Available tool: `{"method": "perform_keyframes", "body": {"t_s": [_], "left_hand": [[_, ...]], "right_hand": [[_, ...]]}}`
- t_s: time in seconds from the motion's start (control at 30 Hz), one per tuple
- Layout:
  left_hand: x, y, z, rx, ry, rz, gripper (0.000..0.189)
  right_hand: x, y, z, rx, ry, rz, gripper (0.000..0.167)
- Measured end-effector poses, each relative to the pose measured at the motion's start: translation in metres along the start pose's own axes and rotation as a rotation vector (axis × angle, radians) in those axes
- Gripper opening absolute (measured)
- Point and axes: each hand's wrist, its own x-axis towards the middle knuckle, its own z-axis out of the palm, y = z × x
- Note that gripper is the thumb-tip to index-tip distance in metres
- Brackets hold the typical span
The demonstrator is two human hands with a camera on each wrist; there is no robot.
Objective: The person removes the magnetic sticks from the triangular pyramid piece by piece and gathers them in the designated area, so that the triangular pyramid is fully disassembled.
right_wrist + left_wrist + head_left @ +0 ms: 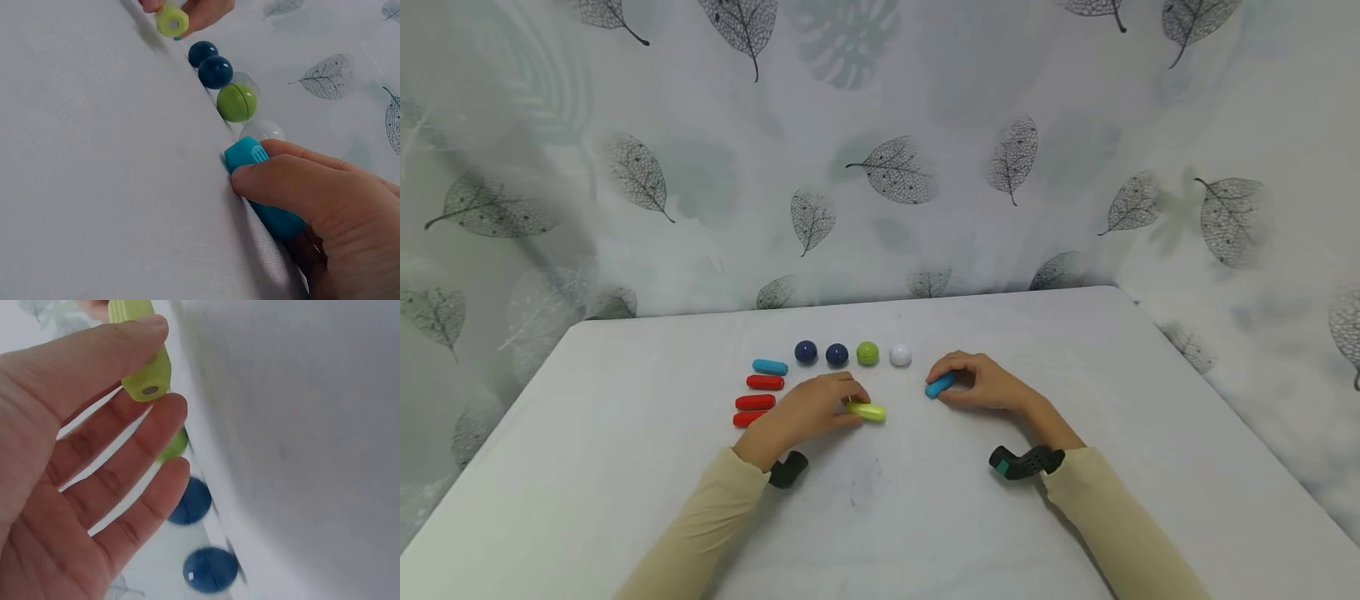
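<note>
My left hand [816, 407] pinches a yellow-green magnetic rod [871, 412] between thumb and fingers. In the left wrist view a grey disc shows in the end of this rod [147, 384], and the lower fingers are spread apart from it. To the right, my right hand [992, 386] grips a blue magnetic rod [939, 385] just above or on the white cloth; the contact cannot be told. The right wrist view shows the thumb along the side of the blue rod [275, 215]. The two rods are apart, their near ends pointing towards each other.
Behind the hands stand two dark blue balls [806, 352], a green ball [867, 353] and a white ball [900, 355] in a row. Left of them lie another blue rod [770, 367] and three red rods [765, 382], the nearest partly hidden by my left hand. A leaf-patterned backdrop [715, 167] rises behind the table.
</note>
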Motion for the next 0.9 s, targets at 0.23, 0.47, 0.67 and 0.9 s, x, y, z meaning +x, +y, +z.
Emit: {"method": "perform_keyframes", "body": {"t_s": [0.23, 0.47, 0.67, 0.9], "left_hand": [[-0.024, -0.011, -0.008, -0.011, 0.091, 0.044, 0.026], [-0.047, -0.024, -0.014, -0.016, 0.173, 0.086, 0.027], [-0.066, -0.037, -0.017, -0.054, 0.194, 0.082, 0.028], [-0.094, -0.057, -0.02, -0.073, 0.235, 0.11, 0.028]], "right_hand": [[0.0, -0.002, 0.002, -0.011, 0.011, 0.001, 0.025], [0.002, 0.031, 0.004, -0.034, 0.027, 0.013, 0.027], [0.001, 0.031, 0.004, -0.024, 0.028, -0.019, 0.025], [0.0, 0.025, 0.006, -0.031, 0.025, 0.006, 0.026]]}}
